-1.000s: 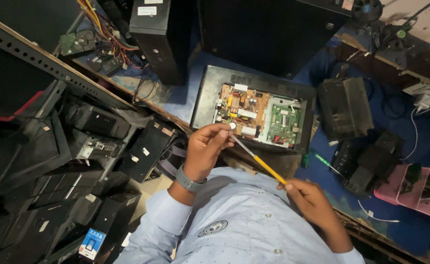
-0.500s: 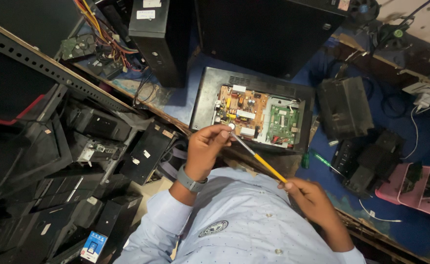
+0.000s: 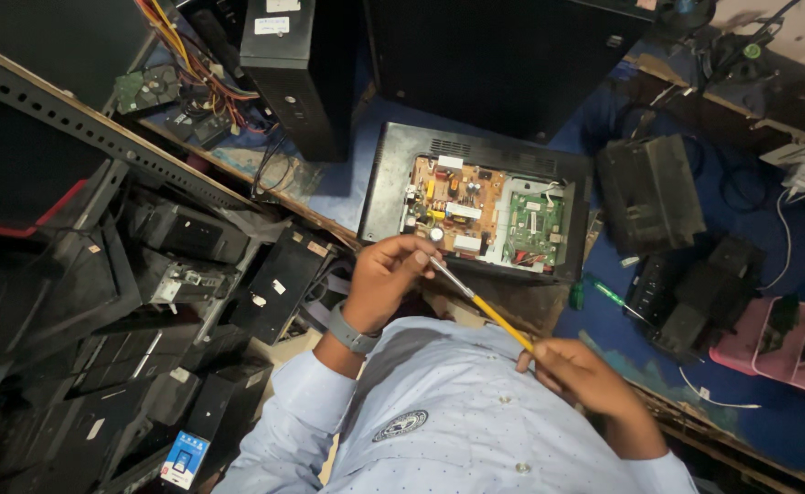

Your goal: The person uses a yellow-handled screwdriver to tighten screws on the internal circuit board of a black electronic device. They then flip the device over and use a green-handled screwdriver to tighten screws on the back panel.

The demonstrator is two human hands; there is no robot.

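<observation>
A thin brush with a yellow handle and metal ferrule (image 3: 483, 306) runs slantwise between both hands. My left hand (image 3: 386, 277) pinches its upper tip end, close to the near edge of an opened black device case (image 3: 393, 174). My right hand (image 3: 578, 373) grips the lower end of the yellow handle, above my light blue shirt. Inside the case lie a brown circuit board (image 3: 446, 203) and a green circuit board (image 3: 534, 229). A grey watch sits on my left wrist.
A black computer tower (image 3: 297, 73) and a large black box (image 3: 503, 55) stand behind the case on the blue worktop. Stacked black electronics (image 3: 146, 302) fill the left. A green-handled screwdriver (image 3: 614, 295), black adapters (image 3: 695, 293) and a pink tray (image 3: 777, 352) lie at right.
Both hands hold the brush much as before. The view has shifted slightly, with the case and hands a little lower in the picture.
</observation>
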